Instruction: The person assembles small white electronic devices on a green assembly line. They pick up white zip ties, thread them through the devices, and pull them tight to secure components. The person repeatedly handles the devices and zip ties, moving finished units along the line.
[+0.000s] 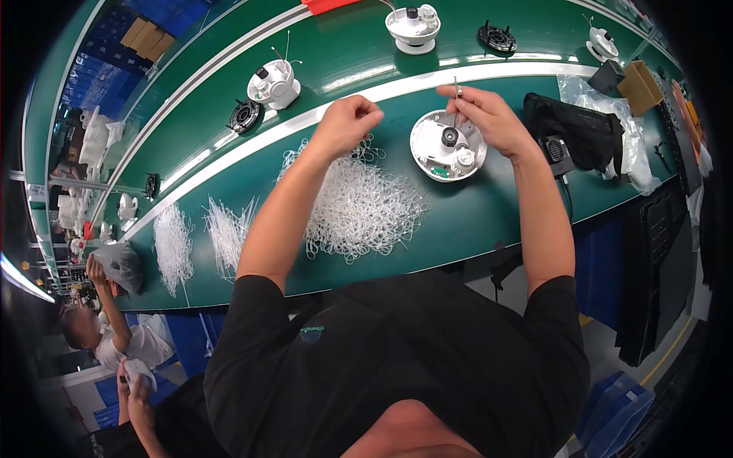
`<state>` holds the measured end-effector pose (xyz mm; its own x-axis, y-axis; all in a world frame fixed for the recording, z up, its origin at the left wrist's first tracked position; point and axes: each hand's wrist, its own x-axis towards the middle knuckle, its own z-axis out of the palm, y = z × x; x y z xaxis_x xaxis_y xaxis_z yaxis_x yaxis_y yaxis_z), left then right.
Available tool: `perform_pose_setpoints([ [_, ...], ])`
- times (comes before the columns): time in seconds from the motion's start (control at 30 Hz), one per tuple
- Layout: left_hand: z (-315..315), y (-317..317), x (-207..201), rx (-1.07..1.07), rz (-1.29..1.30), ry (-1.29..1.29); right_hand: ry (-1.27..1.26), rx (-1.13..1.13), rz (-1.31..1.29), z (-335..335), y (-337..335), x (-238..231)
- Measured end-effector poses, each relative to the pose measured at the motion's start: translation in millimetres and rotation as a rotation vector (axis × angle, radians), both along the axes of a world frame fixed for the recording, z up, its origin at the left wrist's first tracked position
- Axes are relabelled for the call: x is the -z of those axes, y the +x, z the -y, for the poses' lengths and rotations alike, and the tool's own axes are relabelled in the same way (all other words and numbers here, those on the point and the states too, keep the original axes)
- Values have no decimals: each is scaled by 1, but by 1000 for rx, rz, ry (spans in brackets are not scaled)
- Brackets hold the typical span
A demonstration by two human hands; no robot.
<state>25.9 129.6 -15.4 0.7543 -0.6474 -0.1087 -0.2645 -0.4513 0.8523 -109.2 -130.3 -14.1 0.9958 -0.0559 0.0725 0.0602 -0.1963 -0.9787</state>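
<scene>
A round white camera housing (pixel 429 162) with a black lens (pixel 450 137) in its middle sits on the green bench in front of me. Above its far rim, my right hand (pixel 492 122) pinches a thin wire (pixel 456 81) that stands up out of the housing. My left hand (pixel 347 126) is apart from the housing, over the far end of a heap of looped white cable ties (pixel 363 206). Its thumb and fingers are closed together, and whatever they might hold is too small or hidden to see.
Two bundles of straight white ties (pixel 174 248) lie to the left. Beyond the metal rail, a belt carries more white camera housings (pixel 413 30) and black round bases (pixel 497 37). A black bag (pixel 573 126) and an open cardboard box (pixel 640 88) are at right. Other people work at far left.
</scene>
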Motion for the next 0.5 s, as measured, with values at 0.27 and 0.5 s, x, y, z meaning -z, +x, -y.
perform_pose_setpoints([
  [0.27, -7, -12, 15, 318, 427, 423, 70, 88, -33, -7, 11, 3],
  [0.5, -1, -4, 19, 479, 532, 513, 49, 88, -28, -9, 11, 1],
])
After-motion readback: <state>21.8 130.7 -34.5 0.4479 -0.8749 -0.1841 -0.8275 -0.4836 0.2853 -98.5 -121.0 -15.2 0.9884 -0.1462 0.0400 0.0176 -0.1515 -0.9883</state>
